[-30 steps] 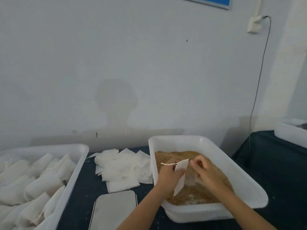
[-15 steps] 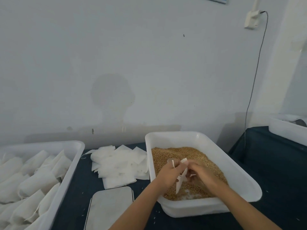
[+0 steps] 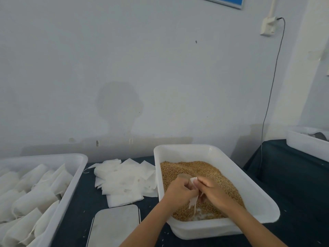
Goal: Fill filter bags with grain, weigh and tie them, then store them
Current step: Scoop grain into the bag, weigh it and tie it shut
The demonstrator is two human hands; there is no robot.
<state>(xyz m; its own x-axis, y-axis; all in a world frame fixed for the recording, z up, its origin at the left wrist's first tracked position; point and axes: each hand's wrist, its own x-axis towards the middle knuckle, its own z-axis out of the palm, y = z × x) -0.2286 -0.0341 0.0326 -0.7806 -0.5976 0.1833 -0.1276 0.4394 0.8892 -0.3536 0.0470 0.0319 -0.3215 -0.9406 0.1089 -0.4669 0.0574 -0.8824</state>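
A white tub point(image 3: 249, 186) holds brown grain point(image 3: 199, 170). Over the grain my left hand point(image 3: 179, 193) and my right hand point(image 3: 213, 191) meet and pinch a small white filter bag point(image 3: 193, 180) between them. Its lower part and drawstring hang down between the hands. A pile of flat empty filter bags point(image 3: 124, 180) lies on the dark cloth left of the tub. A grey scale plate point(image 3: 115, 227) sits in front of that pile. At the far left a second white tub point(image 3: 74, 177) holds several filled, tied bags point(image 3: 32, 193).
The table has a dark cloth point(image 3: 293, 184) and stands against a pale wall. Another white tub point(image 3: 308, 148) sits at the far right. A cable point(image 3: 272, 86) hangs from a wall socket down behind the table. Loose grains dot the cloth.
Both hands have come closer together and lower over the grain. The bag, first held out flat between them, is now bunched in their fingers.
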